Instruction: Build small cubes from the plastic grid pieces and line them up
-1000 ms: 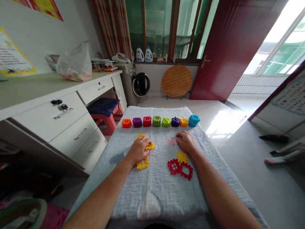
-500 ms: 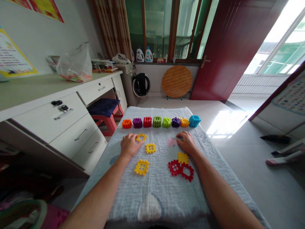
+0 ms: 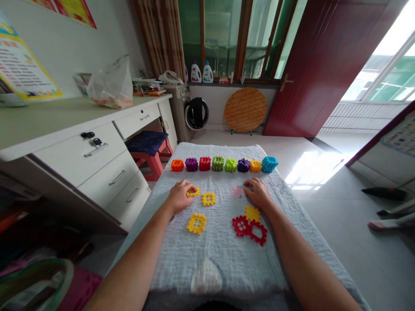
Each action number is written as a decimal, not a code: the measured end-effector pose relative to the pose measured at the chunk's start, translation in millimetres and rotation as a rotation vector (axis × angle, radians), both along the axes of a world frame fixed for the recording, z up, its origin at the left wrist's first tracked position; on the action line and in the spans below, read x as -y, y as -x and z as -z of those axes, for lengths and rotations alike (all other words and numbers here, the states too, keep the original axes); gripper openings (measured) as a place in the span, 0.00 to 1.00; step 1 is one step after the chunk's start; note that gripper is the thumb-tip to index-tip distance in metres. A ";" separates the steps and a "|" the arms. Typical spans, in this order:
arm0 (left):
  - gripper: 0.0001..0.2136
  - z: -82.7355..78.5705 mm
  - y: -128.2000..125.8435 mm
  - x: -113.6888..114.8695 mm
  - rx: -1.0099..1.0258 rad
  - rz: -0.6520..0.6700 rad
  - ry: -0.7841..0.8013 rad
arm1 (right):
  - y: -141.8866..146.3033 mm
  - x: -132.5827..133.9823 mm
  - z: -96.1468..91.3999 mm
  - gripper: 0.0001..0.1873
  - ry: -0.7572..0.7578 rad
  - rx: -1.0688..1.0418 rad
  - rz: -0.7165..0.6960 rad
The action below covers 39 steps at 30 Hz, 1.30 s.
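Observation:
My left hand (image 3: pixel 181 195) is closed on the edge of a yellow interlocking panel (image 3: pixel 193 192) with notched sides, low over the cloth; the fingers partly cover it. Just right of it lies a yellow window panel (image 3: pixel 208 198), and nearer to me a larger yellow window panel (image 3: pixel 196 223). My right hand (image 3: pixel 257 191) rests on the cloth with fingers loosely bent and apart, holding nothing visible. Below that hand are a solid yellow panel (image 3: pixel 252 213), a red window panel (image 3: pixel 240 226) and a red open-centred panel (image 3: pixel 258 233), touching or overlapping.
A row of several coloured cubes runs across the far part of the cloth-covered table (image 3: pixel 207 276), from an orange cube (image 3: pixel 177 165) to a blue cube (image 3: pixel 269 164). A white desk (image 3: pixel 78 147) and a red stool (image 3: pixel 152 162) stand left.
My left fingers have closed further round the yellow panel, which has come slightly towards me and tilted. My right hand stays about where it was. The view has shifted a little.

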<state>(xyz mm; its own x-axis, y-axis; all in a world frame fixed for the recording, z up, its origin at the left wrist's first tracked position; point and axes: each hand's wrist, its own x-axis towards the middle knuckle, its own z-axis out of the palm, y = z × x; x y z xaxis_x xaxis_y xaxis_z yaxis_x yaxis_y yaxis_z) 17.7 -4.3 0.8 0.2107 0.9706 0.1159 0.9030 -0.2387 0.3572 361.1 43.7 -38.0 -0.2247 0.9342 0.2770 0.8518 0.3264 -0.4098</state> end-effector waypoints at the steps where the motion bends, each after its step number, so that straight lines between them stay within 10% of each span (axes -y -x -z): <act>1: 0.16 -1.4 3.2 1.2 0.023 0.037 0.032 | -0.1 -0.3 0.5 0.10 0.000 0.001 0.000; 8: 0.17 -29.8 9.3 29.5 0.175 0.106 -0.096 | -1.0 -1.8 1.7 0.10 0.000 -0.002 0.002; 15: 0.23 -40.4 -16.8 73.0 0.006 0.434 0.190 | -1.5 -3.1 3.1 0.11 -0.002 0.006 -0.005; 19: 0.07 -38.8 -20.3 74.2 0.024 0.405 0.220 | -1.1 -2.1 1.5 0.11 -0.003 0.010 -0.011; 32: 0.29 -27.7 -4.9 40.6 -0.131 0.145 0.051 | -1.4 -2.3 1.0 0.11 0.016 0.018 -0.013; 39: 0.20 -25.4 -2.1 42.0 -0.132 0.199 0.164 | -1.0 -1.2 0.9 0.11 0.012 0.018 -0.009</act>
